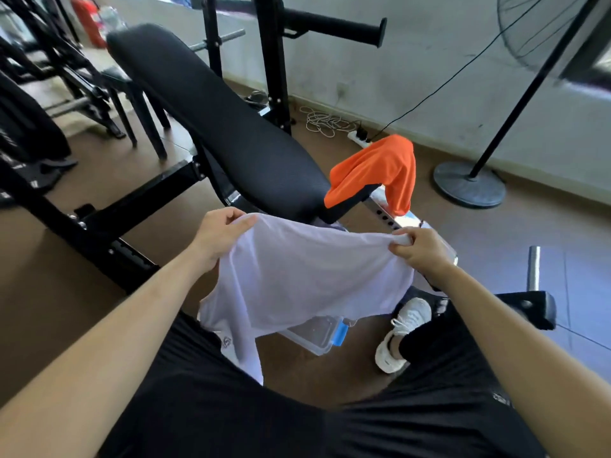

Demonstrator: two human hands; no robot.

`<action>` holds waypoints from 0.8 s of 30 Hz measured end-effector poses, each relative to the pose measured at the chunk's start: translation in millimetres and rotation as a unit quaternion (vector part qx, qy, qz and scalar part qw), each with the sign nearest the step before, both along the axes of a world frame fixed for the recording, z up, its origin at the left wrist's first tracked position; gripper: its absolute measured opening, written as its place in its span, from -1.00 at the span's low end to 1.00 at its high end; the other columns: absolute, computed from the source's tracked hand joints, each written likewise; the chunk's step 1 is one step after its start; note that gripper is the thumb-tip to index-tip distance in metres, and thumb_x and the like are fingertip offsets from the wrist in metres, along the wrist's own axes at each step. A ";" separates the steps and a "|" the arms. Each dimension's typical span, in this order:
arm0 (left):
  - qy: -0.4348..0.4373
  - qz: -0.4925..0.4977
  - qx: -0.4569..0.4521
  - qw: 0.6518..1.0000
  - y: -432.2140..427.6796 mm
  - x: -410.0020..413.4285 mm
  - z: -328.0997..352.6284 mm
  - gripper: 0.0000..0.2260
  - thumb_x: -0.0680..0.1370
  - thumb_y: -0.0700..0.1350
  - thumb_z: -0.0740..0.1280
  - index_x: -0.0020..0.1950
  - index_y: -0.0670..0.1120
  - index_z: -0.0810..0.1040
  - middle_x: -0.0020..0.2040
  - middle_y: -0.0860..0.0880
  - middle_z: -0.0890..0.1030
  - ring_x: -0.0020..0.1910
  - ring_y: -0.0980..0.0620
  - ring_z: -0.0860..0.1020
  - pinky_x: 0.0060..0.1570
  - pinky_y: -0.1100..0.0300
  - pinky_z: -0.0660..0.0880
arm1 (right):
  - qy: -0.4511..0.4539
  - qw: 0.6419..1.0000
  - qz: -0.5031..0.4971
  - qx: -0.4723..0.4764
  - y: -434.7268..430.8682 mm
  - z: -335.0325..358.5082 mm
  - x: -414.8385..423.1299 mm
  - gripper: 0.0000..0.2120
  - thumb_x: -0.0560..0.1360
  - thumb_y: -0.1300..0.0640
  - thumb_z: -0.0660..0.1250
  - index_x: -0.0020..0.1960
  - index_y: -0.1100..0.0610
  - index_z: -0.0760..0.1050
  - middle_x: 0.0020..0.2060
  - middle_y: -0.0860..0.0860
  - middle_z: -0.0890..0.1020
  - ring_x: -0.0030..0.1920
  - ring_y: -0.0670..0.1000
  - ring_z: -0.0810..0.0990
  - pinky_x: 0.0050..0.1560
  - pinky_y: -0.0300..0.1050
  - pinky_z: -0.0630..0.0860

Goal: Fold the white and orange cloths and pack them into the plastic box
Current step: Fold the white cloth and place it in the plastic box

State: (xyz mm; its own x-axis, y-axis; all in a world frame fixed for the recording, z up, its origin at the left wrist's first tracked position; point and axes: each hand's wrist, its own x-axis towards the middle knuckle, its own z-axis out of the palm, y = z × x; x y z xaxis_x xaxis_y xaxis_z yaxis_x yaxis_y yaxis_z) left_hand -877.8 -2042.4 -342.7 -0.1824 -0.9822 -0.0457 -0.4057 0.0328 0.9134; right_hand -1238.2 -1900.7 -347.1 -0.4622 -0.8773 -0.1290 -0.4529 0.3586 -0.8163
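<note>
Left hand (220, 233) pinches one top corner of the white cloth (307, 279), right hand (420, 247) grips the other; it hangs stretched over my lap. I see the orange cloth (377, 170) draped over the padded bench (215, 104) end. Plastic box (317, 335) on the floor, partly behind the white cloth.

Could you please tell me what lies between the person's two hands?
In the head view, the white cloth spans the gap, its top edge gripped by the left hand and the right hand.
</note>
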 end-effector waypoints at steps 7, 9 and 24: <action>-0.095 0.061 0.057 0.992 -5.8 -11.3 -48.8 -0.86 0.51 -0.03 0.48 -0.18 -0.05 0.63 -0.25 0.00 0.62 -0.19 -0.05 0.55 -0.11 0.08 0.52 | -0.068 0.993 0.099 -0.015 -4.0 -11.9 15.6 -0.88 0.49 0.33 0.45 -0.01 0.16 0.65 -0.18 0.00 0.67 -0.25 -0.25 0.62 -0.20 -0.36 0.52; -0.144 0.027 0.102 0.984 3.8 -17.9 -64.4 -0.90 0.52 -0.04 0.46 -0.16 -0.04 0.63 -0.21 0.01 0.64 -0.12 -0.08 0.58 -0.11 0.06 0.53 | -0.099 0.986 0.133 -0.029 -8.4 -6.1 26.4 -0.82 0.49 0.35 0.44 0.03 0.13 0.66 -0.16 -0.02 0.70 -0.18 -0.18 0.66 -0.13 -0.30 0.57; 0.075 -0.218 0.000 0.973 52.6 -53.9 -56.7 -0.83 0.59 -0.03 0.43 -0.12 -0.10 0.67 -0.25 -0.13 0.63 -0.27 0.11 0.51 -0.18 0.06 0.51 | -0.074 0.956 0.285 -0.001 -27.5 -17.3 100.8 -0.68 0.43 0.37 0.48 0.12 0.12 0.56 -0.16 0.10 0.71 -0.18 0.05 0.67 -0.06 0.02 0.60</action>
State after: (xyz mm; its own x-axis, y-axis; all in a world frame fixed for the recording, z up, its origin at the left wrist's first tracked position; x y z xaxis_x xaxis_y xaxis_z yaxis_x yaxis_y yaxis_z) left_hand -931.7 -1989.8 -399.4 -0.5867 -0.8097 0.0136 -0.2151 0.1720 0.9613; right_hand -1137.5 -1928.1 -364.4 0.1141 -0.9814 -0.1544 -0.4547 0.0866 -0.8864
